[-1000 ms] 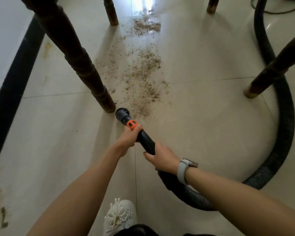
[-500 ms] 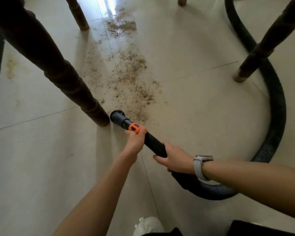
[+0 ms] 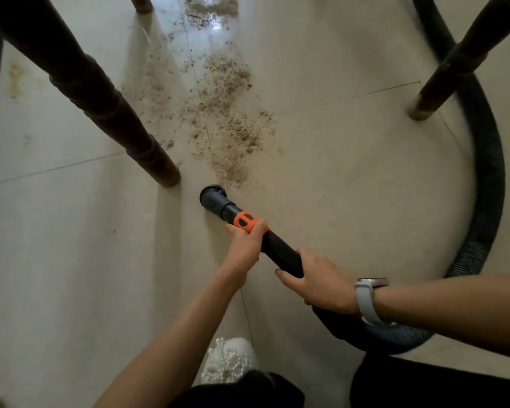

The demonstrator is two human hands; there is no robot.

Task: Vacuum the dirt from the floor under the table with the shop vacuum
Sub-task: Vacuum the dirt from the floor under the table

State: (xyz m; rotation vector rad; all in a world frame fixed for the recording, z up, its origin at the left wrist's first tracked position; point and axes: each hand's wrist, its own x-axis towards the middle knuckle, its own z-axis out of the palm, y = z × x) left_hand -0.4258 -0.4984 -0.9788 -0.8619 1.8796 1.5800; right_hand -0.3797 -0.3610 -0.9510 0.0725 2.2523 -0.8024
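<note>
- The black vacuum wand (image 3: 280, 253) slants across the tiled floor (image 3: 351, 187); its long axis runs from lower right up to upper left, nozzle end leading.
- The round nozzle (image 3: 212, 196) sits down at the floor, just at the near edge of the dirt (image 3: 227, 119), and close beside the foot of the dark table leg (image 3: 112, 119) on the left.
- The left hand (image 3: 246, 245) grips the wand right behind the orange collar (image 3: 246, 221), fingers curled round it.
- The right hand (image 3: 318, 282) grasps the wand further back, thumb along the near side; a pale wristwatch (image 3: 367, 301) is on that wrist.
- The ribbed black hose (image 3: 489, 178) leaves the wand under the right wrist and loops wide to the right, passing behind another table leg (image 3: 448, 69).
- The dirt stretches away along a tile joint between the legs.
- A white beaded shoe (image 3: 230, 360) stands at the bottom edge.
</note>
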